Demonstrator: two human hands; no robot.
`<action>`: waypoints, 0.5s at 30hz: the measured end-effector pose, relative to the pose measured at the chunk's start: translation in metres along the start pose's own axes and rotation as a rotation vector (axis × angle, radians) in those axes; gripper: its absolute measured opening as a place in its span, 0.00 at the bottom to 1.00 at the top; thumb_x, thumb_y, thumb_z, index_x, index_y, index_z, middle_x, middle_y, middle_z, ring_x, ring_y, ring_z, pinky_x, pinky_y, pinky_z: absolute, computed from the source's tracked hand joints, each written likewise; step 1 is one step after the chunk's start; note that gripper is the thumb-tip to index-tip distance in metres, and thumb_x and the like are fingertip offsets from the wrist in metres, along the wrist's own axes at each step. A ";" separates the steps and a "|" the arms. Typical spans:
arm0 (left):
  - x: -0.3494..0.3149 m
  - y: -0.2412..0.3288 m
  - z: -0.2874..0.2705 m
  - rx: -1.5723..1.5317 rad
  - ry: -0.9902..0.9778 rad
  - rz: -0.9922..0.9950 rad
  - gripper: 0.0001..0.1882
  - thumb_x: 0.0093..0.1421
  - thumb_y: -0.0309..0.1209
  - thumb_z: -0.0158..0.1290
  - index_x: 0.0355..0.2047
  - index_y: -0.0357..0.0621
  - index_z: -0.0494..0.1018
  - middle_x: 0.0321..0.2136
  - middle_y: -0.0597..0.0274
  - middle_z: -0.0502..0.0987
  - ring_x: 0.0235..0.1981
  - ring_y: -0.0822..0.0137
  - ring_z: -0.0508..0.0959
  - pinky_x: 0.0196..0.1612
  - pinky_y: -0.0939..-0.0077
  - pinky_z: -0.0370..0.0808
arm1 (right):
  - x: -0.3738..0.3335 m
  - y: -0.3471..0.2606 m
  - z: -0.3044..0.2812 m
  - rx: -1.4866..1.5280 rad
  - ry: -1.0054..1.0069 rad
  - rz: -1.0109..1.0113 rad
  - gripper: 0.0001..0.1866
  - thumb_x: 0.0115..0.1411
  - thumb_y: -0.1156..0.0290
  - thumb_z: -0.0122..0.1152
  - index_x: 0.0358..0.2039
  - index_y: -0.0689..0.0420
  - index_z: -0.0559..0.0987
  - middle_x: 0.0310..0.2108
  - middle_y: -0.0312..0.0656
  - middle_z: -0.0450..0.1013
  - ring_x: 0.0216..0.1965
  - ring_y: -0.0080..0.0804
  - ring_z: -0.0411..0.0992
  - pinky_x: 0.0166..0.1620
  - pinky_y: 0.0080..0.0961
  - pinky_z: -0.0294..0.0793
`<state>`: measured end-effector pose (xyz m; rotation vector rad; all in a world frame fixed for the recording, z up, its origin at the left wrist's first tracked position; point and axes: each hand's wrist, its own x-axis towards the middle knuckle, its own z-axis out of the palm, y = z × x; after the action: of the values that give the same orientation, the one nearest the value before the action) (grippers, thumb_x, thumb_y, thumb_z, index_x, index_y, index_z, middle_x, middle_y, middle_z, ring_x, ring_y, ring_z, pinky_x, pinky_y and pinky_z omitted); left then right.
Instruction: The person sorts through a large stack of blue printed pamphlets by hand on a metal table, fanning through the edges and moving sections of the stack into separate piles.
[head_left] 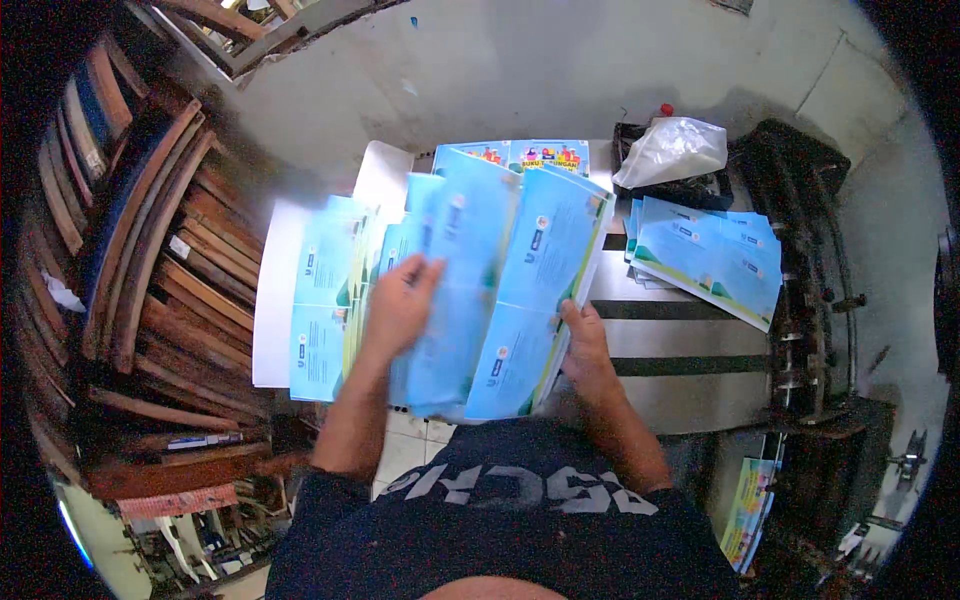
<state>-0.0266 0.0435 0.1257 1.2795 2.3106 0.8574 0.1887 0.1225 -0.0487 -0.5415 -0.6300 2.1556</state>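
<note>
Light-blue printed sheets with green and yellow edging are in both my hands, over a table. My left hand [398, 312] is closed on the near-left edge of a printed sheet [466, 265], which is tilted and smeared by motion. My right hand [588, 345] grips the right edge of a stack of printed sheets [535, 275], thumb on top; its fingers underneath are hidden. Left of my left hand lies another pile of blue sheets [322, 290] on white paper [272, 345]. Behind the held stack, part of a colourful printed sheet [570, 152] shows.
A loose blue pile [710, 250] lies on the right of the dark-striped table [690, 340]. Behind it a clear plastic bag [675, 150] rests on a black tray [690, 193]. Dark machinery [800, 270] borders the right, racked wooden strips [205, 270] the left, a pale wall [520, 80] the back.
</note>
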 end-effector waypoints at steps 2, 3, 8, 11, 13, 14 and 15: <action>-0.014 0.012 0.024 -0.372 -0.146 -0.024 0.18 0.62 0.39 0.53 0.40 0.32 0.76 0.28 0.59 0.80 0.28 0.75 0.75 0.33 0.79 0.72 | 0.002 0.000 0.008 0.055 0.069 0.048 0.20 0.64 0.58 0.54 0.50 0.58 0.69 0.36 0.38 0.73 0.33 0.30 0.72 0.38 0.33 0.76; -0.018 0.015 0.029 -0.373 -0.143 -0.029 0.18 0.62 0.39 0.53 0.40 0.32 0.76 0.28 0.59 0.80 0.28 0.75 0.75 0.33 0.79 0.72 | 0.002 0.001 0.014 0.109 0.129 0.106 0.23 0.65 0.53 0.50 0.51 0.59 0.69 0.36 0.39 0.72 0.33 0.31 0.71 0.39 0.34 0.75; -0.026 0.015 0.046 -0.492 -0.171 0.001 0.16 0.59 0.34 0.57 0.40 0.33 0.76 0.29 0.60 0.80 0.29 0.76 0.77 0.32 0.82 0.73 | 0.001 0.001 0.020 0.048 0.110 0.151 0.32 0.66 0.44 0.39 0.55 0.61 0.66 0.44 0.44 0.72 0.41 0.38 0.72 0.45 0.37 0.75; -0.030 0.022 0.045 -0.572 -0.199 0.003 0.15 0.59 0.34 0.57 0.41 0.33 0.76 0.29 0.60 0.80 0.29 0.76 0.77 0.32 0.81 0.73 | 0.001 0.006 0.014 0.086 0.039 0.191 0.35 0.66 0.42 0.37 0.58 0.61 0.64 0.51 0.47 0.69 0.48 0.42 0.71 0.50 0.40 0.73; -0.030 0.019 0.048 -0.564 -0.169 0.028 0.16 0.59 0.35 0.57 0.41 0.33 0.75 0.30 0.61 0.80 0.29 0.77 0.77 0.32 0.81 0.73 | 0.001 0.006 0.013 0.111 -0.009 0.222 0.36 0.65 0.41 0.37 0.60 0.61 0.62 0.54 0.49 0.67 0.51 0.45 0.69 0.53 0.42 0.71; -0.030 0.017 0.047 -0.563 -0.166 0.027 0.16 0.59 0.35 0.57 0.41 0.33 0.75 0.30 0.61 0.80 0.29 0.77 0.77 0.32 0.81 0.73 | -0.001 0.004 0.018 0.128 -0.035 0.210 0.38 0.65 0.40 0.36 0.61 0.60 0.61 0.56 0.49 0.66 0.52 0.45 0.69 0.54 0.43 0.71; -0.029 0.016 0.045 -0.559 -0.188 -0.014 0.16 0.60 0.35 0.56 0.41 0.33 0.75 0.30 0.61 0.80 0.29 0.77 0.77 0.33 0.81 0.73 | -0.002 0.002 0.022 0.144 -0.061 0.199 0.39 0.65 0.39 0.35 0.62 0.59 0.59 0.57 0.50 0.65 0.54 0.46 0.68 0.55 0.45 0.70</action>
<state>0.0242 0.0405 0.1026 1.0384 1.7539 1.2087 0.1760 0.1144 -0.0330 -0.4784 -0.4653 2.3908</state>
